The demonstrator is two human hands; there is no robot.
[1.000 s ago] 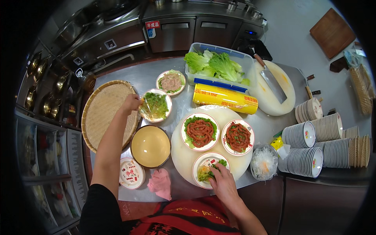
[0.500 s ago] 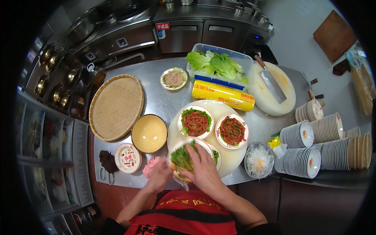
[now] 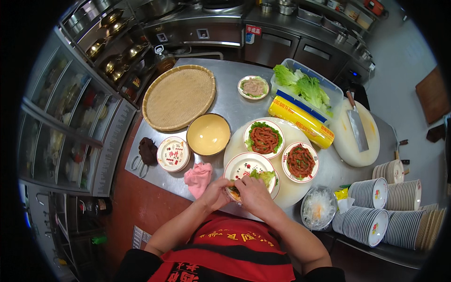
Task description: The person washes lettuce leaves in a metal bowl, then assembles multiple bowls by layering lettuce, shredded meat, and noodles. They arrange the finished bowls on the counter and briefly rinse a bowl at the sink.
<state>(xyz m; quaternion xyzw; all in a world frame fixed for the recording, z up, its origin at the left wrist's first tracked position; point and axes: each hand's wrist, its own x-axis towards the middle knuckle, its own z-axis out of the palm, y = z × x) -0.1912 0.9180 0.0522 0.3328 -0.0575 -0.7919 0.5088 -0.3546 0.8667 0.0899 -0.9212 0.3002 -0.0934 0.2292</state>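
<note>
My left hand [image 3: 217, 194] is closed at the near edge of a white plate [image 3: 245, 162] with red printed marks. My right hand [image 3: 255, 194] bends over the same edge, fingers curled in beside the left. Between them shows a small clump of green and orange food [image 3: 232, 191], mostly hidden by the fingers. Light green lettuce [image 3: 265, 176] lies on the plate's right part, and another plate [image 3: 276, 187] peeks out beneath. Two plates of reddish-brown meat strips on lettuce, one farther off [image 3: 264, 139] and one to the right [image 3: 300, 162], share the round white board [image 3: 238, 134].
A pink cloth [image 3: 198, 178], yellow bowl [image 3: 208, 135], printed plate [image 3: 173, 154] and woven tray [image 3: 178, 96] lie leftward. Beyond are a yellow film roll [image 3: 300, 123] and lettuce bin [image 3: 330, 84]. A cleaver [image 3: 358, 127] rests on the right board; stacked plates [image 3: 361, 223] stand nearer.
The view has swung left, so things sit farther right. Most of the greens on the near plate have gone from its middle, baring its print. Both hands have drawn together at its near edge.
</note>
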